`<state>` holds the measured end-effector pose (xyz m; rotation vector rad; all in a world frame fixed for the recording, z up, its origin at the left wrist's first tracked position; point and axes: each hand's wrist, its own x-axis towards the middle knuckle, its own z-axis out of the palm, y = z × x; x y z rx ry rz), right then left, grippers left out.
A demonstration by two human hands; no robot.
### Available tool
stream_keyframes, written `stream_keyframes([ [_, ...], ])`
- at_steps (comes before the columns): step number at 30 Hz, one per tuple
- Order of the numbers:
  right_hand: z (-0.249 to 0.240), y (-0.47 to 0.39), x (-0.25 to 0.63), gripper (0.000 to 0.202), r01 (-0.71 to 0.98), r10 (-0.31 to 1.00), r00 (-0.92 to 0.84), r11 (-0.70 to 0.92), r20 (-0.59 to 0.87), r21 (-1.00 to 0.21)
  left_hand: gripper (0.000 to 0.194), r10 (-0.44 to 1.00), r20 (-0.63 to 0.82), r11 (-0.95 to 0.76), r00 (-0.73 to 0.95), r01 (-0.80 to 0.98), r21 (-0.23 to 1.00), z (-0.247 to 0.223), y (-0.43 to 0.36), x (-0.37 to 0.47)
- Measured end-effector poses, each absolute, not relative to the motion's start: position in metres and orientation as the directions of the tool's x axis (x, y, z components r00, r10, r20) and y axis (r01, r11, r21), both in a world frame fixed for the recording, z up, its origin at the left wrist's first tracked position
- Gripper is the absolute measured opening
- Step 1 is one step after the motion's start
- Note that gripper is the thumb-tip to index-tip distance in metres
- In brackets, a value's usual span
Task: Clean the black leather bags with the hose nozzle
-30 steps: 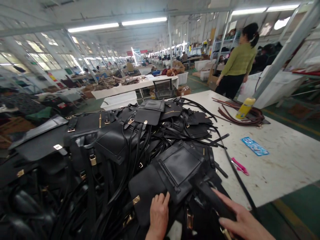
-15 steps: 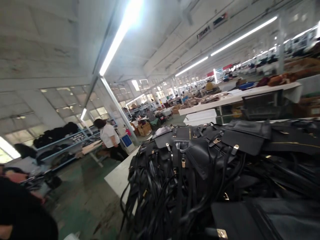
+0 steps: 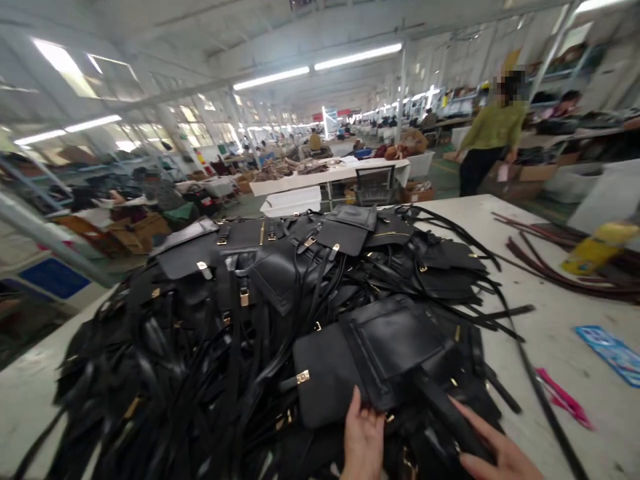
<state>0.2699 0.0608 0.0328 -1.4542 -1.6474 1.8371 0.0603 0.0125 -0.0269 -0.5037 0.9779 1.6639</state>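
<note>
A large heap of black leather bag pieces (image 3: 280, 273) with straps and gold clasps covers the table. On its near side lies a black bag piece (image 3: 325, 373) with a wide flap and a gold clasp. My left hand (image 3: 365, 440) is palm up with its fingers apart under the lower edge of this piece, at bottom centre. To its right my right hand (image 3: 495, 443) is wrapped round a thick black strap (image 3: 445, 407), thumb below and fingers above.
On the white table (image 3: 545, 327) at right lie brown straps (image 3: 540, 267), a yellow bottle (image 3: 597, 250), a blue packet (image 3: 610, 353) and a pink tool (image 3: 565, 397). A person in a green top (image 3: 495, 133) stands beyond the table.
The view has swung to the right, bringing the table's right side and the person in green into view. Both of my hands have come into sight at the near bag piece.
</note>
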Motion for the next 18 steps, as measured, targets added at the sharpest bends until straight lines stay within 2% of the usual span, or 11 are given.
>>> stream_keyframes([
  [7, 0.062, 0.057, 0.249, 0.078, 0.301, 0.611, -0.642, -0.354, -0.462, -0.886, 0.019, 0.541, -0.722, -0.049, -0.432, -0.873, 0.485, -0.043, 0.036, 0.056],
  [13, 0.075, 0.063, 0.231, 0.078, 0.387, 0.514, -0.671, -0.372, -0.535, -0.844, 0.020, 0.536, -0.701, -0.025, -0.471, -0.839, 0.544, -0.053, 0.029, 0.057],
  [16, 0.080, 0.062, 0.236, 0.075, 0.406, 0.504, -0.691, -0.322, -0.518, -0.855, 0.024, 0.538, -0.709, 0.034, -0.456, -0.828, 0.559, -0.057, 0.025, 0.054],
  [18, 0.079, 0.058, 0.239, 0.071, 0.400, 0.550, -0.701, -0.223, -0.454, -0.889, 0.024, 0.534, -0.715, 0.074, -0.451, -0.817, 0.571, -0.059, 0.022, 0.053],
])
